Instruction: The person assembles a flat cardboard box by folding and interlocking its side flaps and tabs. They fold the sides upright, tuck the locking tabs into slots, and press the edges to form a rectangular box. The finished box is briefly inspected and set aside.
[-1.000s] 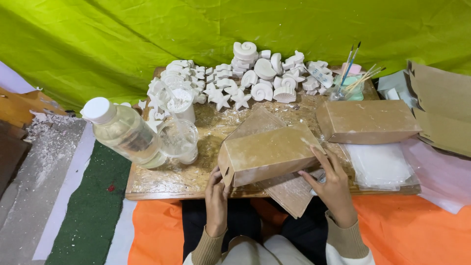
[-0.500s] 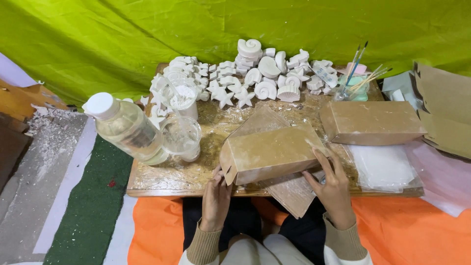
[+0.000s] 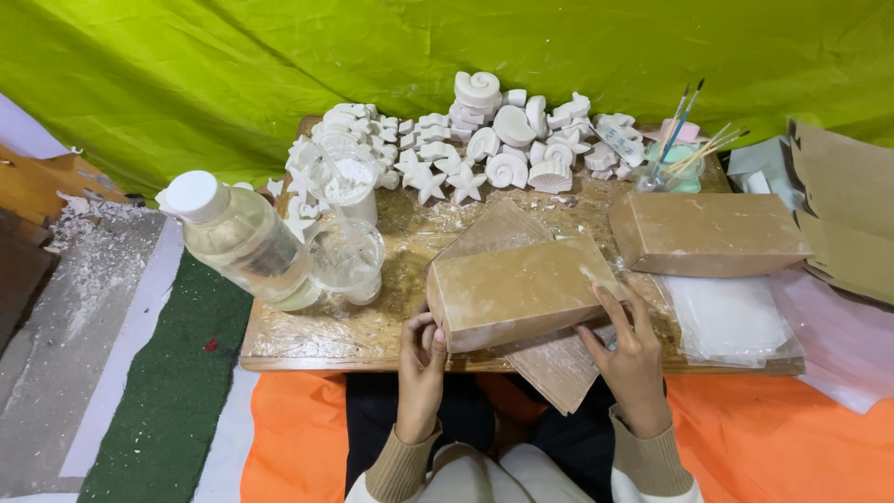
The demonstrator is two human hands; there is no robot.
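Note:
A brown cardboard box (image 3: 518,289) lies on the wooden board (image 3: 317,340) in front of me, on top of a flat brown cardboard sheet (image 3: 559,368). My left hand (image 3: 421,359) grips the box's near left corner, thumb against its end face. On the box's near right edge rests my right hand (image 3: 629,349), with fingers laid on the top. Both hands hold the box between them.
A second brown box (image 3: 708,233) lies to the right, above a stack of clear plastic sheets (image 3: 731,317). A capped water bottle (image 3: 244,238) and a clear cup (image 3: 346,256) stand at left. Several white plaster shells and stars (image 3: 484,140) and a jar of brushes (image 3: 678,158) line the back.
The view has shifted slightly. My hands stay on the box, which sits in much the same place.

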